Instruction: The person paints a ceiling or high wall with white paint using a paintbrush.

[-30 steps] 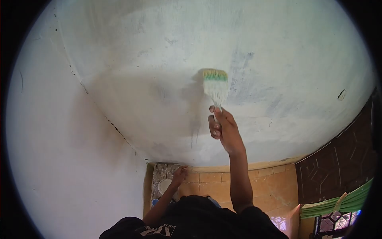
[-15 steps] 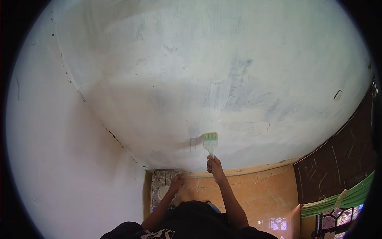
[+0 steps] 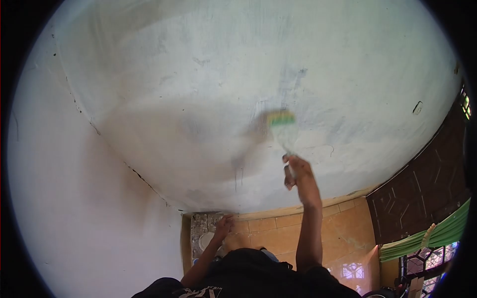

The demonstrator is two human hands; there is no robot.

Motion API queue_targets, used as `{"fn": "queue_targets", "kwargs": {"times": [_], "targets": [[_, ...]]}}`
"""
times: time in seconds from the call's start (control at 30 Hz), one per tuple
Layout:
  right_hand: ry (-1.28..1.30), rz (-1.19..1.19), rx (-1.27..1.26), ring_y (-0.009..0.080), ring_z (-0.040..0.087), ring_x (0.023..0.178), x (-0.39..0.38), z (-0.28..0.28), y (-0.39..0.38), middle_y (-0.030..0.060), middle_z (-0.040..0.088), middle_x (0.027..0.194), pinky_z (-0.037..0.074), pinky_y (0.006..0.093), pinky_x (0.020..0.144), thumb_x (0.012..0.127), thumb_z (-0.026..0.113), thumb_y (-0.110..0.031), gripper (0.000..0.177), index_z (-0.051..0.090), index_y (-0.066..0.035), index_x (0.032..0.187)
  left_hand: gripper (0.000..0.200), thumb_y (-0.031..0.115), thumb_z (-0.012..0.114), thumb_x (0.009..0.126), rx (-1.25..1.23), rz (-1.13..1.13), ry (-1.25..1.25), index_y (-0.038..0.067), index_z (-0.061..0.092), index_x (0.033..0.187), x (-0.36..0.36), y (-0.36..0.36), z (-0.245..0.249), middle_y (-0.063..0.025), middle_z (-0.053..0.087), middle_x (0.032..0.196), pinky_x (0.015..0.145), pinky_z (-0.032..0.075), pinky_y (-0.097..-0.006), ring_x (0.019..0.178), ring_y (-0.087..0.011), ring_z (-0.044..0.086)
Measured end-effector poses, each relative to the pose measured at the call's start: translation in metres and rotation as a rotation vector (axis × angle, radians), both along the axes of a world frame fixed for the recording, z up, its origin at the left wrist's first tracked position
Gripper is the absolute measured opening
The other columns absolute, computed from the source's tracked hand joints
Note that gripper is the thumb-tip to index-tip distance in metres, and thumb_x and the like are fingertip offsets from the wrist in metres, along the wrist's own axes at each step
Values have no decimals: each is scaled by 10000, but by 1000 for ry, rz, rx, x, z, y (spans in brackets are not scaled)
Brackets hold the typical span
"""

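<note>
Evidently one item in hand: brush point(image 3: 284, 133), flat type, yellow-and-green bristles, whitish body, blurred.

Item 1, R. hand point(image 3: 300, 174): fingers closed round the brush handle, thumb side up. Grip was low on the handle, prob. so the bristle end stood clear of the knuckles & faced the wall point(image 3: 357, 74). Arm reached fwd., likely to give the brush extra reach. Brush pos.: directly beyond R. hand, bristles up and slightly to the L. of the fist. Bristle contact w/ wall: cannot tell, owing to blur; shadow lay just L. of bristles.

Item 2, L. hand point(image 3: 224, 226): low, well apart from brush; fingers loosely spread, nothing seen in it. Prob. kept down & aside to leave R. arm room.

Item 3, white tub point(image 3: 205, 241): partly hidden by L. forearm, on spotted patch point(image 3: 199, 223) in the corner. Placement prob. for easy reach, clear of R. arm.

Item 4, misc.: orange tiled floor point(image 3: 343, 233) below wall; dk. brown panel point(image 3: 422, 164) & green curtain point(image 3: 422, 238), far R.
</note>
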State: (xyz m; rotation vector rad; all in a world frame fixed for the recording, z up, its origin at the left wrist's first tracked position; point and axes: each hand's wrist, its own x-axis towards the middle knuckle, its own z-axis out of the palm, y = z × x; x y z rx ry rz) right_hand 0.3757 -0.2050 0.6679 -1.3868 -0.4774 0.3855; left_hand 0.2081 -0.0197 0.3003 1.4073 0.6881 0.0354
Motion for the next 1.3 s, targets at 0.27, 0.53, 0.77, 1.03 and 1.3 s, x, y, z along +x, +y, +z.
{"fn": "queue_targets", "kwargs": {"times": [0.27, 0.53, 0.77, 1.03, 1.3], "targets": [[-88, 51, 99, 27, 239, 497, 49, 17, 26, -79, 282, 602, 197, 198, 434, 1006, 472, -379, 295, 526, -94, 956, 337, 255, 573, 943, -13, -7, 3, 162, 566, 1266, 5, -3, 3, -16, 652, 1063, 722, 501, -295, 916, -130, 630], [409, 62, 120, 16, 249, 478, 17, -196, 9, -96, 298, 621, 188, 189, 420, 973, 526, -415, 263, 488, -156, 948, 350, 303, 540, 965, 16, -26, 40, 122, 551, 1264, -1, 0, 0, -46, 640, 1071, 751, 497, -302, 910, -135, 618], [553, 43, -64, 10, 274, 466, 14, -247, -9, -98, 323, 620, 212, 187, 414, 979, 521, -391, 293, 499, -101, 1013, 360, 291, 555, 957, 36, -51, 28, 111, 555, 1270, 7, -5, 10, -40, 636, 1063, 740, 500, -293, 914, -134, 615], [207, 154, 158, -3, 244, 484, 13, -28, -6, -114, 300, 617, 177, 183, 427, 985, 491, -351, 240, 530, -114, 997, 365, 283, 553, 951, -6, -113, 23, 139, 546, 1286, 14, -15, -2, -50, 634, 1090, 809, 494, -333, 975, -155, 613], [-86, 93, 215, 20, 227, 488, 55, 19, 46, -89, 289, 616, 189, 204, 428, 1004, 463, -426, 328, 518, -112, 924, 363, 252, 565, 939, -6, -52, -59, 146, 543, 1286, 10, -3, 5, -31, 637, 1047, 756, 496, -308, 934, -129, 608]]}}
